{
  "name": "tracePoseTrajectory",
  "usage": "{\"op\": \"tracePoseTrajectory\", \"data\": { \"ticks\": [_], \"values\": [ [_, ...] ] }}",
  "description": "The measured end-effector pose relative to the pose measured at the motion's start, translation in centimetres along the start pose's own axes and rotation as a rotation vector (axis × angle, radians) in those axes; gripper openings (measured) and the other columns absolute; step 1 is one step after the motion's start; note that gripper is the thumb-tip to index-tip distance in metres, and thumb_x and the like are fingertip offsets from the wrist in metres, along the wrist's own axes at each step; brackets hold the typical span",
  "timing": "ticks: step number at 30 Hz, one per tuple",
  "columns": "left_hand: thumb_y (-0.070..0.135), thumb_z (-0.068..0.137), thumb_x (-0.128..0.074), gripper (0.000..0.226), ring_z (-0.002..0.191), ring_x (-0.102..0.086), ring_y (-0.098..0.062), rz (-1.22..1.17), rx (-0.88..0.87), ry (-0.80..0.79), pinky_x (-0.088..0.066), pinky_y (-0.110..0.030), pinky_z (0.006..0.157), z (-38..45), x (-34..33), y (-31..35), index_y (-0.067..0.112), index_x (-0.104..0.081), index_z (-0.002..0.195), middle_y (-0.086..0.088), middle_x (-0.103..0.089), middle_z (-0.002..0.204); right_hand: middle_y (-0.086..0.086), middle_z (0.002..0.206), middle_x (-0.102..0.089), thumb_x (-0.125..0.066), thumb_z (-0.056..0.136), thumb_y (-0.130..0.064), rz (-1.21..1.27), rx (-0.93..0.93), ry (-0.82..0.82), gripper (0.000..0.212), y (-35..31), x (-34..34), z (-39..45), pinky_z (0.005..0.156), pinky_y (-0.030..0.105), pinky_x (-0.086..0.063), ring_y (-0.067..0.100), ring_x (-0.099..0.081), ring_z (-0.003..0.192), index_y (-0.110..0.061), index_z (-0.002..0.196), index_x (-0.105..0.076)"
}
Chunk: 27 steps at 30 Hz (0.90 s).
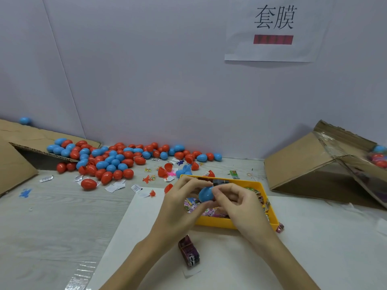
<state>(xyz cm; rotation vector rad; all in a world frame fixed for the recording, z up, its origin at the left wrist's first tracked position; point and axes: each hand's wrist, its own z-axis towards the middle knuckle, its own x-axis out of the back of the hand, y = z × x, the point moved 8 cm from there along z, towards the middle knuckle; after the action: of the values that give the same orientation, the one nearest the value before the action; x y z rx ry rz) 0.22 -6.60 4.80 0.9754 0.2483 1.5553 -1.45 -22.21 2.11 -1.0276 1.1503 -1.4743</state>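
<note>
A blue plastic egg (pixel 205 194) is held between both hands above the yellow tray (pixel 217 223). My left hand (pixel 184 204) curls round its left side, thumb underneath and fingers over the top. My right hand (pixel 236 204) pinches the egg's right side with thumb and forefinger. The tray holds several colourful printed packets (pixel 192 204), partly hidden by my hands.
A heap of red and blue eggs (pixel 109 160) lies at the back left by a tipped cardboard box (pixel 23 147). Another cardboard box (pixel 310 164) stands at the right. A banded bundle of packets (pixel 189 251) lies on the white sheet (pixel 314 248). Loose egg halves, small toys and paper slips lie scattered.
</note>
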Motion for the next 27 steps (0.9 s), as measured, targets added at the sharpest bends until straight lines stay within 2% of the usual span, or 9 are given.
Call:
{"op": "tracePoseTrajectory", "data": {
  "ticks": [3,5,7,9,11,15,19,23,27],
  "values": [
    [0.011,0.097,-0.067,0.039,0.112,-0.064,-0.006,-0.028,0.084,0.017,-0.055,-0.021,0.090,-0.1,0.2,-0.6,0.029,-0.063,0.131,0.014,-0.065,0.121,-0.004,0.087,-0.078,-0.064,0.099,-0.026,-0.179,0.048,0.081,0.012,-0.3,1.3,0.3,0.065,0.024,-0.060,0.013,-0.075,0.082,-0.020,0.102,-0.074],
    [0.010,0.103,-0.057,0.039,0.100,-0.064,0.002,-0.044,0.135,0.025,-0.050,-0.014,0.080,-0.2,0.4,-0.9,0.034,-0.060,0.133,0.018,-0.066,0.116,-0.011,0.088,-0.075,-0.067,0.098,-0.019,-0.506,0.139,0.207,0.008,-1.0,3.3,0.4,0.072,0.022,-0.057,0.008,-0.071,0.083,-0.022,0.100,-0.074],
    [0.006,0.105,-0.050,0.036,0.085,-0.061,0.004,-0.045,0.158,0.038,-0.044,-0.009,0.072,-0.2,0.5,-1.1,0.032,-0.064,0.127,0.016,-0.067,0.108,-0.010,0.094,-0.072,-0.070,0.096,-0.015,-0.750,0.168,0.255,0.008,-1.2,4.4,0.4,0.080,0.026,-0.056,0.007,-0.066,0.086,-0.021,0.098,-0.075],
    [0.004,0.105,-0.049,0.036,0.090,-0.061,-0.001,-0.066,0.185,0.057,-0.045,-0.011,0.075,-0.3,0.7,-1.2,0.030,-0.067,0.122,0.011,-0.067,0.111,-0.007,0.098,-0.071,-0.072,0.095,-0.020,-0.848,0.119,0.239,0.005,-0.6,4.8,0.5,0.082,0.030,-0.056,0.009,-0.063,0.089,-0.022,0.098,-0.076],
    [0.009,0.104,-0.053,0.032,0.095,-0.063,-0.006,-0.100,0.214,0.066,-0.049,-0.016,0.078,-0.2,0.6,-1.4,0.032,-0.067,0.121,0.010,-0.066,0.115,-0.007,0.100,-0.071,-0.074,0.094,-0.030,-0.919,0.059,0.215,0.008,0.0,4.7,0.7,0.081,0.028,-0.054,0.009,-0.062,0.092,-0.025,0.098,-0.077],
    [0.019,0.097,-0.066,0.029,0.096,-0.066,-0.011,-0.075,0.226,0.062,-0.055,-0.023,0.085,-0.2,0.6,-1.5,0.034,-0.066,0.122,0.010,-0.063,0.121,-0.008,0.093,-0.072,-0.080,0.087,-0.039,-0.909,-0.024,0.210,0.020,0.7,4.9,1.0,0.070,0.019,-0.045,0.008,-0.062,0.088,-0.024,0.100,-0.079],
    [0.018,0.094,-0.071,0.028,0.104,-0.064,-0.008,-0.019,0.209,0.071,-0.055,-0.026,0.087,-0.2,0.7,-1.5,0.032,-0.068,0.119,0.011,-0.062,0.120,-0.010,0.084,-0.069,-0.084,0.084,-0.035,-0.874,-0.095,0.180,0.018,1.3,5.1,1.3,0.058,0.012,-0.037,0.002,-0.060,0.077,-0.024,0.097,-0.078],
    [0.021,0.091,-0.075,0.032,0.110,-0.063,-0.009,-0.004,0.204,0.042,-0.056,-0.027,0.088,-0.3,0.6,-1.5,0.034,-0.068,0.119,0.015,-0.061,0.123,-0.013,0.085,-0.066,-0.082,0.086,-0.031,-0.848,-0.099,0.185,0.014,1.4,5.2,1.2,0.057,0.012,-0.035,-0.002,-0.055,0.075,-0.028,0.090,-0.070],
    [0.013,0.095,-0.070,0.034,0.098,-0.066,-0.010,-0.017,0.215,0.029,-0.058,-0.030,0.086,-0.3,0.4,-1.7,0.031,-0.066,0.123,0.010,-0.065,0.119,-0.010,0.086,-0.069,-0.073,0.094,-0.029,-0.813,-0.048,0.187,0.007,1.0,5.1,1.1,0.059,0.012,-0.038,0.001,-0.057,0.076,-0.024,0.090,-0.074]
  ]
}}
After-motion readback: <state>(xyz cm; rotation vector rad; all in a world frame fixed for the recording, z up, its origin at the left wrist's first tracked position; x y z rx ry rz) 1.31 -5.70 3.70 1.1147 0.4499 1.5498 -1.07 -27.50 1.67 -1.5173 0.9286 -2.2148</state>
